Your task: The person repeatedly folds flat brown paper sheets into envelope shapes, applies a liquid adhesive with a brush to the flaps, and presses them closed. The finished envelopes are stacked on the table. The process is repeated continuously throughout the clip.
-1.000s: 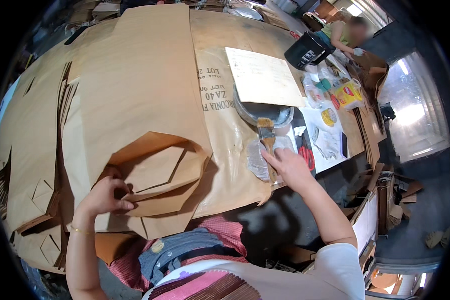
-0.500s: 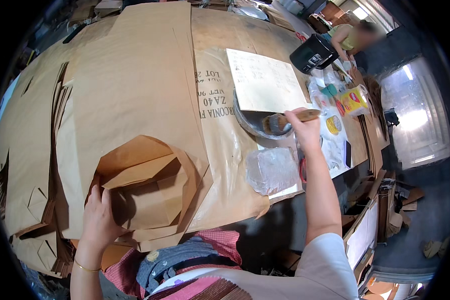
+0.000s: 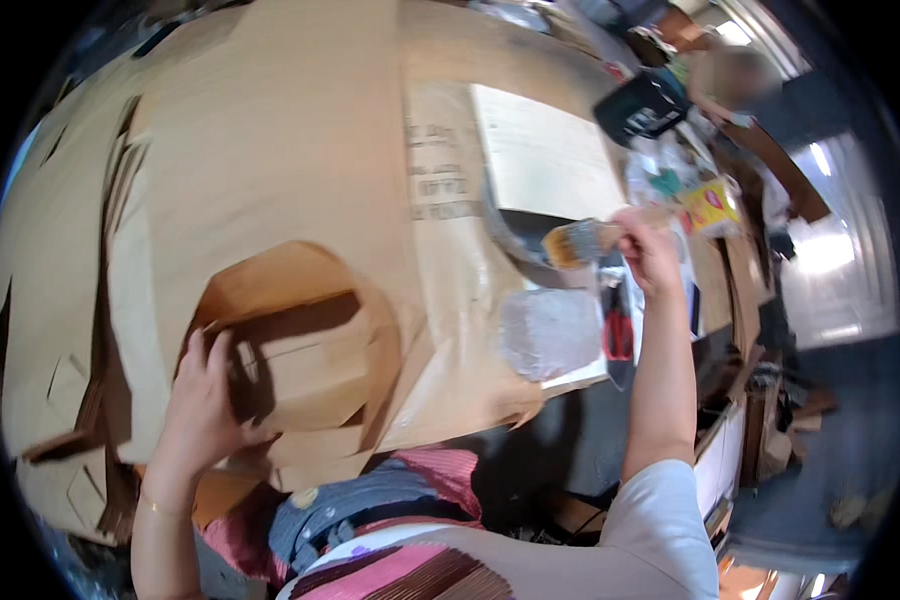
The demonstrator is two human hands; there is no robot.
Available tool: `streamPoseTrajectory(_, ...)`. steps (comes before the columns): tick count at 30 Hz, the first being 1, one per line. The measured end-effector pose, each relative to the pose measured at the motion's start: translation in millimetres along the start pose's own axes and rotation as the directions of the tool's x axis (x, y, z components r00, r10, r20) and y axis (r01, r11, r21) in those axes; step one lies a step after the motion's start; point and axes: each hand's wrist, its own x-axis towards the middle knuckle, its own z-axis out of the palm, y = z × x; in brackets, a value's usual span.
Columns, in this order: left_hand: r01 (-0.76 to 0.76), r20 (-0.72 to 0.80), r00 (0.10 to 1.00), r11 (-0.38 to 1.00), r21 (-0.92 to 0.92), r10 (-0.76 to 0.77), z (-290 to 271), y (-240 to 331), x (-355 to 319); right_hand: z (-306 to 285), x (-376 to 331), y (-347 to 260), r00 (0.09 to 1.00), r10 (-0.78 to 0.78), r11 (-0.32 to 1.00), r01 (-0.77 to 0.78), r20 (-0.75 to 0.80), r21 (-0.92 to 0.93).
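Observation:
A brown paper bag (image 3: 315,375) lies in front of me with its end folded open into a many-sided mouth. My left hand (image 3: 202,405) holds the left edge of that mouth, thumb apart from the fingers. In my right hand (image 3: 653,258) is a wide brush (image 3: 575,244), gripped by its wooden handle, its pale bristles pointing left. The bristles are at the near right rim of a grey bowl (image 3: 505,235); whether they touch it I cannot tell. A written-on white board (image 3: 545,150) covers much of the bowl.
A clear plastic-wrapped block (image 3: 550,333) sits nearer me than the bowl, with red-handled scissors (image 3: 618,330) beside it. Stacked paper bags (image 3: 55,300) lie at left. Farther right are a black container (image 3: 640,105), a yellow packet (image 3: 710,207) and a person (image 3: 720,90).
My right hand has drawn the brush a little right, and its bristles show more beyond the bowl. The bag's inner flap has dropped back, so the mouth looks wider. My left hand stays at its edge.

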Motion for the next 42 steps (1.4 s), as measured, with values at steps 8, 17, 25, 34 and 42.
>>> streamPoseTrajectory(8,-0.129,0.006,0.99,0.94,-0.317,0.137,3.1,-40.9,-0.4,303.5,-125.4,-1.8,0.942,-0.315,0.948,0.318,0.111,-0.002)
streamPoseTrajectory(17,-0.128,-0.025,0.992,0.932,-0.338,0.128,12.0,-42.2,-4.7,387.9,-111.6,58.4,0.905,0.099,0.99,-0.129,0.413,0.047)
streamPoseTrajectory(25,-0.056,0.024,0.997,0.939,-0.34,0.068,8.1,-38.8,-4.0,298.0,-95.9,31.0,0.957,-0.136,0.818,0.254,0.255,-0.516)
streamPoseTrajectory(34,-0.216,0.136,0.968,0.976,0.013,0.212,9.5,-56.8,-4.2,276.3,-85.1,-9.6,0.729,-0.266,0.797,0.534,0.63,-0.281)
streamPoseTrajectory(42,-0.205,0.082,0.974,0.974,-0.093,0.213,7.0,-50.5,-6.7,333.0,-64.1,20.6,0.474,-0.324,0.71,0.694,0.819,-0.121)
